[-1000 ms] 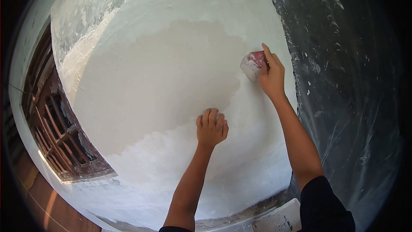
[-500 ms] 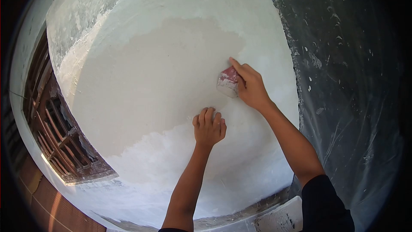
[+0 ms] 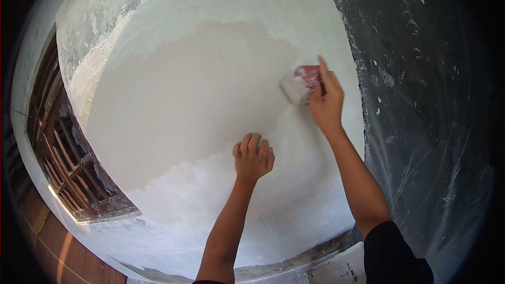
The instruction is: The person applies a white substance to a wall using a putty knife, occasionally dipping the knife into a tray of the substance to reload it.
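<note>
My right hand (image 3: 327, 102) grips a putty knife (image 3: 304, 83) with a red, putty-smeared body. Its index finger stretches up along the tool. The knife's pale, slightly blurred face is at the wall (image 3: 173, 105), where a damp beige-grey patch of putty borders on whiter and greenish areas. Lower and to the left, my left hand (image 3: 253, 159) is curled against the wall at the patch's lower edge. A bit of something pale shows by its fingertips, but the fingers hide what it is.
A brown wooden window grille (image 3: 79, 171) is set in the wall at the left. Dark plastic sheeting (image 3: 421, 100), spattered with white, hangs along the right. Below my right arm lies a pale, stained tray-like thing (image 3: 339, 267), partly cut off by the sleeve.
My right hand has moved right and slightly up with the putty knife, whose face has turned more into view. The left hand has barely shifted.
</note>
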Action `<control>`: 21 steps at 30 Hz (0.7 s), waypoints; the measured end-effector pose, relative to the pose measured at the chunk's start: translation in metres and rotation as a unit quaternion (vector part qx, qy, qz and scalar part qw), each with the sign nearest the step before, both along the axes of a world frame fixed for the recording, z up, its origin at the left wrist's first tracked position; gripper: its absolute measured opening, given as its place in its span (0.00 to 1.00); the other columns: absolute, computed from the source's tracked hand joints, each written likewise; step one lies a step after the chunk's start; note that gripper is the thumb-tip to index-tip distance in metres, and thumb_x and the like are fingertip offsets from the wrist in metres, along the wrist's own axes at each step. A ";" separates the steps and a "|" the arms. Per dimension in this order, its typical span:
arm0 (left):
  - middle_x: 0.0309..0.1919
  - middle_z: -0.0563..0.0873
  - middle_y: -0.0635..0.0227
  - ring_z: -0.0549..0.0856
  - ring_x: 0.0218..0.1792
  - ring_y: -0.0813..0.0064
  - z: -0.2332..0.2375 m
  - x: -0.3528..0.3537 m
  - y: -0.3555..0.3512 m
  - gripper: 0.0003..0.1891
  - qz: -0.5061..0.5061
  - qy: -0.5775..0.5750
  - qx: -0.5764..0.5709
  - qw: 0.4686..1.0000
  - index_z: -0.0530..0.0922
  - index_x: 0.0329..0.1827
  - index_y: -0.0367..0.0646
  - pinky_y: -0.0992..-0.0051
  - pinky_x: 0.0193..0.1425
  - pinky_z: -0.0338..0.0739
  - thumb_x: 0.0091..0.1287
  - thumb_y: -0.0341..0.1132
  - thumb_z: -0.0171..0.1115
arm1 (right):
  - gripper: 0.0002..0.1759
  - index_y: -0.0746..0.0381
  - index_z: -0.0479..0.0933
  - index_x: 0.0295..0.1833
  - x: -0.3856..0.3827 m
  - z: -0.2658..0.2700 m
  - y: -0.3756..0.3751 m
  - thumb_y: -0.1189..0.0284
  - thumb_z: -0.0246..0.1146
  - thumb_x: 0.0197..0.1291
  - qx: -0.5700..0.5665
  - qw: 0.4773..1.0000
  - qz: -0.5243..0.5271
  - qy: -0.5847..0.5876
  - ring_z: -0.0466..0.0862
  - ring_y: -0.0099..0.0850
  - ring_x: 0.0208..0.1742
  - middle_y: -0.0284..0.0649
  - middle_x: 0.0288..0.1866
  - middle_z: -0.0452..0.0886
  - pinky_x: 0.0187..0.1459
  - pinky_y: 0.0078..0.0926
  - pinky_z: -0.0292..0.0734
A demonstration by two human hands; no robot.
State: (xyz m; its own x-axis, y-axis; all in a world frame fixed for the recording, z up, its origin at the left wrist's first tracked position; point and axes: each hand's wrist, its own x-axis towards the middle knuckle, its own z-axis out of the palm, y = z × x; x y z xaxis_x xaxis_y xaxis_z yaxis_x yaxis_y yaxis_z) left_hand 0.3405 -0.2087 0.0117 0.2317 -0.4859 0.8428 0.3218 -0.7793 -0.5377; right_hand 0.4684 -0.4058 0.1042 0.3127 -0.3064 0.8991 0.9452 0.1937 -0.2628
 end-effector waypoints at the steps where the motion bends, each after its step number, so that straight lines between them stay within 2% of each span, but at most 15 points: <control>1: 0.55 0.75 0.65 0.72 0.61 0.64 0.000 -0.001 -0.001 0.17 0.000 0.003 -0.002 1.000 0.72 0.51 0.50 0.61 0.60 0.56 0.61 0.41 0.60 | 0.34 0.65 0.70 0.71 -0.012 -0.006 0.006 0.90 0.55 0.56 -0.084 0.996 0.019 -0.023 0.80 0.44 0.38 0.49 0.37 0.76 0.43 0.33 0.76; 2: 0.56 0.75 0.65 0.72 0.61 0.64 0.001 -0.002 -0.002 0.17 0.003 0.008 -0.006 1.000 0.72 0.52 0.50 0.61 0.60 0.56 0.61 0.40 0.60 | 0.34 0.65 0.70 0.70 -0.020 -0.010 0.014 0.90 0.56 0.54 -0.142 0.985 0.084 -0.053 0.80 0.45 0.39 0.50 0.37 0.75 0.43 0.33 0.77; 4: 0.56 0.75 0.65 0.72 0.61 0.64 0.000 -0.004 -0.003 0.17 0.007 0.014 -0.008 1.000 0.72 0.52 0.50 0.61 0.60 0.56 0.60 0.40 0.60 | 0.34 0.65 0.70 0.70 -0.004 -0.014 0.026 0.90 0.55 0.55 -0.153 0.984 0.036 -0.081 0.80 0.45 0.40 0.50 0.38 0.76 0.44 0.33 0.77; 6: 0.56 0.75 0.65 0.72 0.61 0.64 0.000 -0.001 -0.001 0.17 0.007 0.003 -0.003 1.000 0.72 0.52 0.50 0.61 0.60 0.56 0.61 0.40 0.60 | 0.33 0.66 0.70 0.70 0.021 -0.011 0.014 0.90 0.55 0.55 -0.031 0.998 -0.036 0.034 0.81 0.45 0.40 0.50 0.38 0.77 0.44 0.32 0.77; 7: 0.56 0.75 0.65 0.72 0.61 0.64 0.001 -0.001 -0.001 0.17 0.008 0.002 -0.002 1.000 0.72 0.52 0.50 0.61 0.60 0.56 0.61 0.40 0.60 | 0.33 0.66 0.69 0.70 0.020 -0.009 0.003 0.90 0.54 0.56 0.048 0.996 -0.031 0.070 0.81 0.45 0.40 0.50 0.39 0.77 0.44 0.32 0.77; 8: 0.56 0.75 0.66 0.72 0.61 0.64 0.001 -0.001 -0.001 0.17 0.008 0.003 -0.001 1.000 0.72 0.52 0.50 0.61 0.60 0.56 0.61 0.40 0.60 | 0.33 0.66 0.69 0.70 0.015 -0.008 0.000 0.90 0.54 0.56 0.048 0.996 -0.031 0.068 0.81 0.45 0.40 0.50 0.39 0.77 0.44 0.32 0.77; 10: 0.56 0.75 0.66 0.72 0.61 0.64 0.001 -0.001 -0.001 0.17 0.008 0.005 -0.002 1.000 0.72 0.52 0.50 0.61 0.60 0.56 0.61 0.40 0.60 | 0.34 0.66 0.69 0.71 0.000 -0.014 -0.001 0.91 0.53 0.55 -0.023 1.000 0.006 0.014 0.80 0.44 0.39 0.50 0.39 0.76 0.44 0.31 0.76; 11: 0.56 0.75 0.66 0.72 0.61 0.64 0.001 -0.001 -0.001 0.17 0.008 0.007 -0.002 1.000 0.72 0.52 0.50 0.61 0.60 0.55 0.61 0.40 0.60 | 0.35 0.66 0.69 0.71 -0.008 -0.018 0.006 0.91 0.54 0.55 -0.088 0.994 0.037 -0.047 0.80 0.44 0.39 0.50 0.39 0.76 0.45 0.30 0.76; 12: 0.56 0.75 0.66 0.72 0.61 0.64 0.000 -0.002 -0.001 0.17 0.008 0.010 -0.003 1.000 0.72 0.52 0.50 0.61 0.60 0.55 0.61 0.40 0.60 | 0.34 0.66 0.70 0.70 -0.016 -0.020 0.009 0.91 0.54 0.55 -0.163 0.982 0.074 -0.057 0.80 0.45 0.39 0.51 0.39 0.75 0.46 0.32 0.76; 14: 0.56 0.75 0.66 0.72 0.61 0.64 0.001 -0.001 -0.001 0.17 0.006 0.009 -0.003 1.000 0.72 0.52 0.50 0.61 0.60 0.55 0.61 0.41 0.60 | 0.33 0.65 0.69 0.71 0.005 -0.023 0.016 0.91 0.54 0.56 -0.142 0.989 0.004 -0.044 0.81 0.45 0.40 0.51 0.39 0.75 0.46 0.32 0.77; 16: 0.56 0.75 0.66 0.72 0.61 0.64 0.000 -0.001 -0.001 0.17 0.005 0.006 -0.004 1.000 0.72 0.52 0.50 0.61 0.60 0.56 0.61 0.41 0.60 | 0.33 0.66 0.69 0.71 0.014 -0.018 0.005 0.90 0.55 0.56 0.041 0.994 -0.038 0.092 0.81 0.45 0.40 0.50 0.38 0.75 0.45 0.32 0.78; 17: 0.56 0.75 0.66 0.72 0.61 0.64 -0.001 -0.001 0.000 0.17 0.001 0.006 -0.003 1.000 0.72 0.52 0.50 0.61 0.60 0.56 0.61 0.41 0.60 | 0.35 0.62 0.69 0.72 0.016 -0.018 0.000 0.91 0.54 0.57 0.065 0.989 -0.052 0.121 0.78 0.35 0.36 0.47 0.37 0.74 0.42 0.23 0.74; 18: 0.56 0.75 0.66 0.72 0.61 0.64 -0.001 0.001 0.001 0.17 -0.002 0.005 0.000 1.000 0.72 0.52 0.50 0.62 0.60 0.56 0.61 0.41 0.60 | 0.35 0.62 0.69 0.72 0.009 -0.015 0.001 0.91 0.54 0.57 0.067 0.989 -0.052 0.119 0.78 0.35 0.36 0.47 0.37 0.74 0.42 0.23 0.74; 20: 0.56 0.75 0.66 0.72 0.61 0.65 0.000 -0.001 0.000 0.17 0.000 0.008 0.000 1.000 0.72 0.52 0.51 0.62 0.60 0.56 0.61 0.41 0.60 | 0.33 0.68 0.69 0.70 -0.018 -0.016 0.014 0.90 0.55 0.56 -0.082 0.996 0.021 -0.028 0.81 0.44 0.38 0.50 0.38 0.75 0.43 0.32 0.77; 21: 0.56 0.75 0.66 0.72 0.61 0.65 0.000 -0.002 -0.001 0.17 0.001 0.010 0.000 1.000 0.72 0.52 0.51 0.62 0.60 0.56 0.61 0.40 0.60 | 0.32 0.68 0.69 0.70 -0.026 -0.018 0.020 0.89 0.55 0.56 -0.159 0.983 0.050 -0.076 0.80 0.44 0.39 0.50 0.38 0.76 0.44 0.34 0.77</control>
State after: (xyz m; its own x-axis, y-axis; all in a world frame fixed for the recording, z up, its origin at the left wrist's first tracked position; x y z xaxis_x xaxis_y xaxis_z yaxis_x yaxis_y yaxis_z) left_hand 0.3385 -0.2099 0.0117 0.2500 -0.4857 0.8376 0.3123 -0.7784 -0.5445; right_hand 0.4429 -0.3854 0.0866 0.1820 0.0233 0.9830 0.9585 0.2188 -0.1827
